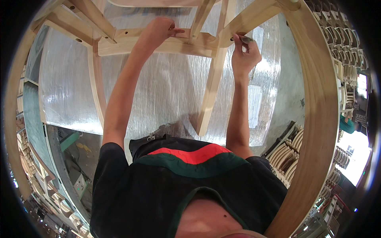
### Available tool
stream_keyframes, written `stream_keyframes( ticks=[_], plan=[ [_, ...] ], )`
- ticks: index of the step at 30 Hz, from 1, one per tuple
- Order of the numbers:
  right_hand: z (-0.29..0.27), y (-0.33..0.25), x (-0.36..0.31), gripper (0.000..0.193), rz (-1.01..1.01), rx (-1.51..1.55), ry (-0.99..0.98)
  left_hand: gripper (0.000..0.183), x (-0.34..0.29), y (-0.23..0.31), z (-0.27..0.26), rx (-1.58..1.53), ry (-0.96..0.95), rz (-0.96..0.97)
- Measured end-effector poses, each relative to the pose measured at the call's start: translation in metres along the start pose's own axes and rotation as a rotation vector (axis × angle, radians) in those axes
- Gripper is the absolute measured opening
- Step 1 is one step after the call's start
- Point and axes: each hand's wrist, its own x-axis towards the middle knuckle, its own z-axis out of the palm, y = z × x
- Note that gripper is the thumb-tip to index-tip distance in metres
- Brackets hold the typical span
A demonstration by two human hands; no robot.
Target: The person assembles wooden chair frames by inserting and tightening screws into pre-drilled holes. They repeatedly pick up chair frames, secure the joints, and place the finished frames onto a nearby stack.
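A pale wooden chair frame (158, 48) lies before me, its legs and rails joined, with dark round holes in several of its parts. My left hand (160, 31) is over the cross rail, fingers curled in and pressed together. What they hold, if anything, is too small to make out. At the right, my right hand (245, 55) pinches a small dark grey piece (247, 40) between thumb and fingers. Its thumb tip is close to a hole in the slanting side rail (248, 22). I cannot tell whether the piece touches the wood.
Clear plastic film covers the work surface (158, 91) under the frame. A long curved wooden part (317, 99) sweeps down the right side. Stacked curved wooden parts (289, 152) stand at the lower right, with more racks behind. A socket box (80, 185) is at the lower left.
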Motion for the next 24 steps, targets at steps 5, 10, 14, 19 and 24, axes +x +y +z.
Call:
stream_keyframes(
  ticks=[5,10,14,19,24],
  plan=[
    [0.008,0.008,-0.011,0.008,0.124,0.301,0.019,0.02,-0.004,-0.018,0.022,-0.534,0.201,0.048],
    [0.009,-0.012,-0.015,0.006,0.228,0.343,0.083,0.024,-0.005,-0.037,0.034,-0.743,0.116,-0.108],
    [0.007,0.004,-0.017,0.005,0.088,0.224,0.083,0.02,-0.001,-0.024,0.032,-0.678,0.172,-0.054],
    [0.014,0.003,-0.014,0.007,0.106,0.273,0.105,0.022,0.005,-0.031,0.034,-0.658,0.092,-0.114],
    [0.015,0.025,-0.018,0.017,-0.031,0.289,0.082,0.029,0.005,-0.055,0.054,-1.018,0.056,-0.091]
  ],
)
